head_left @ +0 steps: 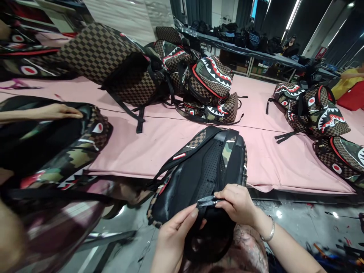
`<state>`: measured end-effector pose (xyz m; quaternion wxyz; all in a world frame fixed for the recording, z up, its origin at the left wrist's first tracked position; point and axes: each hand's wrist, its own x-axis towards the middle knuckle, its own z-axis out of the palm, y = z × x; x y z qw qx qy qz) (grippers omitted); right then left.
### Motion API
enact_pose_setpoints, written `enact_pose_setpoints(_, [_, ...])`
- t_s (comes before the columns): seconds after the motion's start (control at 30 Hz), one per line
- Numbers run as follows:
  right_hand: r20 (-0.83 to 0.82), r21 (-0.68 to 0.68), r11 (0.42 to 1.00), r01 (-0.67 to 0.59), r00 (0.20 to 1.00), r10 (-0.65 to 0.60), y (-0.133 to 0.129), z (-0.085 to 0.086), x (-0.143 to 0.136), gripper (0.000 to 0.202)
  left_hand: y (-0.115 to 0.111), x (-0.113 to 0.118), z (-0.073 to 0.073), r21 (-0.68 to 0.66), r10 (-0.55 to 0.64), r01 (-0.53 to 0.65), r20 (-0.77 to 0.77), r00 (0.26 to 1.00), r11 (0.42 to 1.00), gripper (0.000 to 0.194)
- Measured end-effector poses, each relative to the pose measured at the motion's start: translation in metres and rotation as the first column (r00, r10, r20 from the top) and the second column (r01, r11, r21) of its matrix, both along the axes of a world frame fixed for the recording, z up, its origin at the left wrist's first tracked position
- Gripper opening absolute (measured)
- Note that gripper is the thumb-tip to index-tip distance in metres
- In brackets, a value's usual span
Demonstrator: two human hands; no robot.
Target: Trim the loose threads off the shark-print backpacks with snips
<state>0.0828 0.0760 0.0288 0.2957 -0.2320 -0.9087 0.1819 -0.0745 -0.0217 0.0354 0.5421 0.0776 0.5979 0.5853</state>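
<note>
A checkered backpack (pixel 182 193) with a black padded back lies tilted at the table's front edge, its back panel and shoulder straps facing up. My right hand (pixel 239 203) is closed around small metal thread snips (pixel 207 201), whose blades point left. Just at the blade tips, my left hand (pixel 176 229) pinches a black strap (pixel 199 216) of the backpack between thumb and fingers. Whether the blades touch a thread is too small to tell. Below my hands the lower part of the bag is dark and partly hidden.
The pink-covered table (pixel 264 159) carries a pile of checkered backpacks (pixel 113 60) at the back and more shark-mouth backpacks (pixel 318 110) at the right. On the left, a co-worker's hand (pixel 64 112) reaches into an open camouflage backpack (pixel 79 148). Purple-handled scissors (pixel 17 85) lie farther back.
</note>
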Motion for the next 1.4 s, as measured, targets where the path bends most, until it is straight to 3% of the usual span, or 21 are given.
enact_pose_setpoints(0.2, [-0.019, -0.054, 0.999, 0.005, 1.000, -0.006, -0.006, -0.001, -0.005, 0.025, -0.002, 0.000, -0.007, 0.023, -0.017, 0.017, -0.003, 1.000, 1.000, 0.035])
enact_pose_setpoints(0.4, [-0.117, -0.168, 0.981, 0.093, 0.987, -0.114, 0.001, -0.003, 0.002, 0.019, 0.001, -0.002, -0.005, -0.003, 0.098, -0.098, 0.019, 0.995, 0.995, 0.043])
enact_pose_setpoints(0.73, [0.012, -0.084, 0.994, -0.064, 0.998, 0.065, 0.011, 0.003, 0.009, 0.020, 0.003, -0.003, 0.007, -0.036, 0.063, -0.063, -0.003, 0.998, 0.997, 0.040])
enact_pose_setpoints(1.03, [0.009, -0.153, 0.977, -0.148, 0.988, 0.151, 0.018, 0.013, 0.011, 0.022, -0.002, -0.011, 0.010, -0.014, -0.112, 0.113, 0.077, 0.991, 0.993, 0.031])
enact_pose_setpoints(1.2, [-0.159, -0.310, 0.945, -0.104, 0.986, 0.056, 0.011, 0.007, 0.008, 0.019, -0.002, -0.011, 0.012, -0.008, -0.071, 0.073, 0.115, 0.991, 0.997, 0.032])
enact_pose_setpoints(1.33, [-0.109, -0.216, 0.975, -0.048, 0.994, 0.025, 0.005, 0.003, 0.002, 0.017, -0.002, -0.009, 0.011, -0.007, -0.025, 0.026, 0.101, 0.995, 1.000, 0.036])
enact_pose_setpoints(1.4, [-0.128, -0.232, 0.972, -0.026, 0.992, -0.004, 0.003, 0.002, 0.000, 0.015, -0.002, -0.009, 0.010, -0.014, 0.020, -0.018, 0.097, 0.995, 1.000, 0.041])
